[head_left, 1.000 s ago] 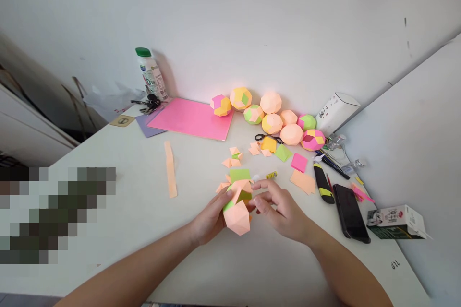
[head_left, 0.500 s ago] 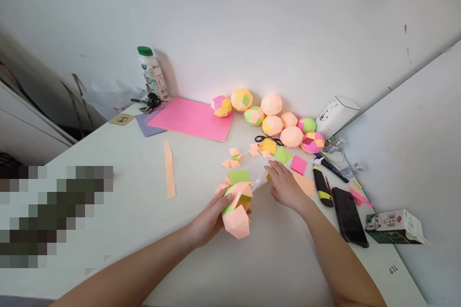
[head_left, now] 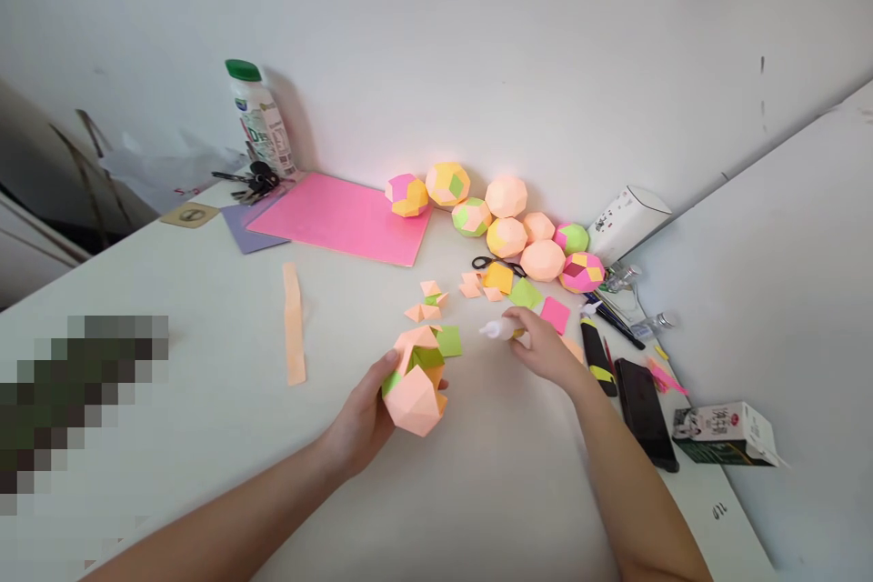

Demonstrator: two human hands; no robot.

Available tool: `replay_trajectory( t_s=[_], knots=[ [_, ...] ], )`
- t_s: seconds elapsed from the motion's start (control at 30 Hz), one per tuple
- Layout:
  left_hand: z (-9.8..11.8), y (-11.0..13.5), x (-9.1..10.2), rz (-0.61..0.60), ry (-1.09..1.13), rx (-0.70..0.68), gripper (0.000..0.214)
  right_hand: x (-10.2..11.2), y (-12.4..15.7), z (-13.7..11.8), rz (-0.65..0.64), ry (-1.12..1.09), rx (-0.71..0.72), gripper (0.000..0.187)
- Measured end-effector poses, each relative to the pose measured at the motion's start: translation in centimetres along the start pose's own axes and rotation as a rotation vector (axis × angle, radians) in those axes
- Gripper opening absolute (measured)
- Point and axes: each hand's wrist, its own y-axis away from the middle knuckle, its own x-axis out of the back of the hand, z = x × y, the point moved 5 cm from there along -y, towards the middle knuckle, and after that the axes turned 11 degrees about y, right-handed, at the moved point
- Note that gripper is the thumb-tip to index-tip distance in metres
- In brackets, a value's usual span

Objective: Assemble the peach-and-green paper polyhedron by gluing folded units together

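Observation:
My left hand (head_left: 368, 409) is closed around a partly open paper ball (head_left: 416, 400) of peach and green facets, whose hollow inside shows at the upper right. In my right hand (head_left: 542, 341) is a small white glue bottle (head_left: 501, 329), its nozzle pointing left toward the ball but apart from it. A green paper square (head_left: 448, 342) lies on the table just behind the ball. Small folded peach pieces (head_left: 424, 313) rest farther back. Beyond my right hand are a pink paper stack (head_left: 555, 316), green squares (head_left: 525, 293) and orange squares (head_left: 498, 278).
Several finished paper balls (head_left: 506, 197) cluster against the wall. Black scissors (head_left: 481, 263) lie before them. A pink sheet (head_left: 341, 218), a peach strip (head_left: 294, 327) and a bottle (head_left: 263, 123) are leftward; a cutter (head_left: 598, 355), a phone (head_left: 645, 414) and a carton (head_left: 723, 432) sit rightward.
My right hand has lifted the glue bottle, which was lying behind the ball, and its nozzle now stands clear of the ball. My left hand has shifted left with the ball; the camera view has turned slightly.

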Motion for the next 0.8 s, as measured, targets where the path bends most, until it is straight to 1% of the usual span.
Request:
replay_trajectory(
  t_s=[0.07, 0.1, 0.13, 0.2, 0.27, 0.37, 0.4, 0.43, 0.5, 0.63, 0.7, 0.8],
  knots=[
    [0.1, 0.1, -0.1, 0.002, 0.005, 0.003, 0.045, 1.9, 0.5, -0.3, 0.045, -0.086, -0.031, 0.035],
    [0.2, 0.1, -0.2, -0.001, 0.003, 0.008, 0.045, 3.0, 0.9, -0.7, 0.103, -0.259, -0.047, 0.036],
    [0.2, 0.2, -0.3, -0.007, -0.004, 0.014, 0.045, 3.9, 1.3, -1.2, 0.121, -0.411, -0.053, 0.038],
    [0.2, 0.4, -0.5, -0.014, -0.027, 0.047, 0.046, 5.7, 2.3, -2.5, 0.185, -0.585, -0.047, 0.038],
    [0.0, 0.6, -0.6, -0.023, -0.047, 0.083, 0.046, 7.5, 3.7, -3.5, 0.346, -0.634, -0.052, 0.033],
    [-0.5, 0.9, -0.7, -0.026, -0.061, 0.135, 0.045, 10.0, 6.0, -4.5, 0.677, -0.702, -0.029, 0.033],
    [-0.7, 0.9, -0.7, -0.025, -0.066, 0.149, 0.045, 10.5, 6.7, -4.6, 0.754, -0.730, -0.031, 0.032],
    [-0.9, 0.9, -0.6, -0.023, -0.070, 0.161, 0.044, 10.9, 7.1, -4.7, 0.799, -0.759, -0.033, 0.030],
    [-1.2, 0.9, -0.6, -0.035, -0.078, 0.178, 0.044, 11.3, 7.5, -4.9, 0.808, -0.813, -0.057, 0.027],
    [-1.5, 0.9, -0.8, -0.095, -0.103, 0.189, 0.047, 11.4, 7.0, -5.2, 0.727, -0.849, -0.072, 0.023],
    [-1.6, 0.9, -0.7, -0.106, -0.119, 0.191, 0.047, 11.1, 6.7, -5.6, 0.677, -0.831, -0.052, 0.022],
    [-1.6, 0.7, -0.5, -0.104, -0.134, 0.174, 0.045, 10.2, 6.3, -5.9, 0.594, -0.798, -0.062, 0.022]
  ],
)
